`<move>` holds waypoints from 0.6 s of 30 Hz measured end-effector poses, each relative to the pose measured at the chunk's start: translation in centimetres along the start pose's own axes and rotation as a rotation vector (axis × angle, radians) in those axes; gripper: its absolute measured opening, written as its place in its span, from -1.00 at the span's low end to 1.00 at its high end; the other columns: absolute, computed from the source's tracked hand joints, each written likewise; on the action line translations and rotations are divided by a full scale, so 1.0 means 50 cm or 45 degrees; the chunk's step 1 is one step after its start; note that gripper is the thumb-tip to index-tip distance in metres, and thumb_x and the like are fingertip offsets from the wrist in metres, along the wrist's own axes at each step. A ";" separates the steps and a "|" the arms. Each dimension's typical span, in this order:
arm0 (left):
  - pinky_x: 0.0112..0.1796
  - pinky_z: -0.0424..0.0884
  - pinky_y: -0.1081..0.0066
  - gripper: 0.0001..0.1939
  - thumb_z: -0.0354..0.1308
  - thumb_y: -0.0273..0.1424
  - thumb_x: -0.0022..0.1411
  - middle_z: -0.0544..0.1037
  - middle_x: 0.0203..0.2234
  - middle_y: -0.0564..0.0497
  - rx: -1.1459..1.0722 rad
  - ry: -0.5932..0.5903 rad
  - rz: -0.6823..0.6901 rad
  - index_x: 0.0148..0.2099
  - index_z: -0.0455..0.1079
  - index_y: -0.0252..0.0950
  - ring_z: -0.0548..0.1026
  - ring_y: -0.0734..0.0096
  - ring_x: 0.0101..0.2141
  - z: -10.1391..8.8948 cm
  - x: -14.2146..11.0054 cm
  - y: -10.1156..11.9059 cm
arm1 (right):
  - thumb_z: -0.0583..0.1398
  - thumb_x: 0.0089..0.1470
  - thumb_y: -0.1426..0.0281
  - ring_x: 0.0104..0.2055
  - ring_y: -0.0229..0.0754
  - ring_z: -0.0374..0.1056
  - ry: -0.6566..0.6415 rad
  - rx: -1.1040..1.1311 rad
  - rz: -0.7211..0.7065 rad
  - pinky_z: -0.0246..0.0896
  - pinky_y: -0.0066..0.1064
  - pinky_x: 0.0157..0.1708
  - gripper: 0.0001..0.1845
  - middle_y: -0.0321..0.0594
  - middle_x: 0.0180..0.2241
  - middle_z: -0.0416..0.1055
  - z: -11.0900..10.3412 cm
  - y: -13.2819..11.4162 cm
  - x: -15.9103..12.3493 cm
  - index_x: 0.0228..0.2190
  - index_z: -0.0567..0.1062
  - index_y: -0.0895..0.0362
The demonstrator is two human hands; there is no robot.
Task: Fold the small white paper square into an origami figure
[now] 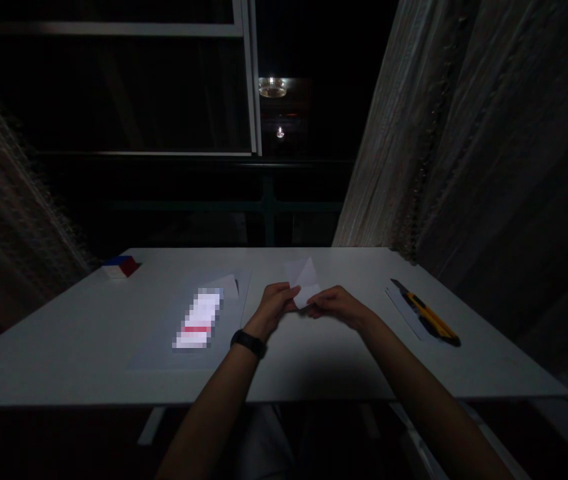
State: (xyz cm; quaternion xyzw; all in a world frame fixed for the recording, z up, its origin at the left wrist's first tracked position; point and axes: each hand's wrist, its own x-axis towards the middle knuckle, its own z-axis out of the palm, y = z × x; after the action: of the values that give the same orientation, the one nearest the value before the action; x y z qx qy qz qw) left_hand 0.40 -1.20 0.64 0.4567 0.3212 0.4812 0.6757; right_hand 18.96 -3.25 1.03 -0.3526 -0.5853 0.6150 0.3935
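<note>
A small folded piece of white paper (306, 280) is held up over the middle of the table, with a pointed top and a crease down it. My left hand (279, 301), with a black band on the wrist, pinches its left edge, thumb on the near face. At the lower right edge, my right hand (337, 305) grips the same paper between thumb and fingers. The fingers behind the paper are partly hidden.
On the white table (89, 347) a lit, blurred-out screen (199, 319) lies left on a pale sheet (154, 357), near a folded paper (229, 285). A coloured cube (120, 267) sits far left. A yellow-black utility knife (427, 313) lies right, beside a white strip (405, 312). Curtains (379, 133) hang behind.
</note>
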 end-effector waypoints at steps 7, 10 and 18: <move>-0.49 0.37 0.49 -0.70 0.32 -0.33 -0.17 0.51 -0.52 -0.07 0.070 0.058 0.051 -0.38 0.45 -0.44 0.45 0.45 -0.53 0.007 -0.004 0.006 | 0.33 -0.24 0.20 -0.53 -0.24 0.41 0.208 0.069 0.011 0.33 -0.42 -0.47 -0.62 -0.09 -0.55 0.49 0.006 0.007 0.008 -0.46 0.55 0.29; -0.49 0.36 0.47 -0.72 0.33 -0.36 -0.21 0.50 -0.56 -0.07 0.155 0.087 0.060 -0.41 0.45 -0.45 0.45 0.42 -0.54 0.014 -0.006 0.007 | 0.34 -0.25 0.22 -0.56 -0.26 0.40 0.333 0.042 0.019 0.32 -0.48 -0.53 -0.65 -0.11 -0.59 0.49 0.007 0.014 0.017 -0.49 0.54 0.28; -0.54 0.26 0.51 -0.66 0.31 -0.25 -0.18 0.50 -0.58 -0.05 0.455 0.051 0.163 -0.40 0.48 -0.44 0.40 0.45 -0.56 0.013 0.001 -0.014 | 0.37 -0.36 0.22 -0.64 -0.25 0.36 0.610 -0.019 -0.118 0.27 -0.52 -0.70 -0.66 -0.17 -0.65 0.45 0.016 0.030 0.038 -0.59 0.51 0.25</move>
State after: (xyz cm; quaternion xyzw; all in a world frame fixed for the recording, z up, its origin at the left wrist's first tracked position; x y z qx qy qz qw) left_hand 1.24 -1.41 0.24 0.5792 0.3852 0.4677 0.5454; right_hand 17.29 -1.94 -0.38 -0.4641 -0.4951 0.4908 0.5464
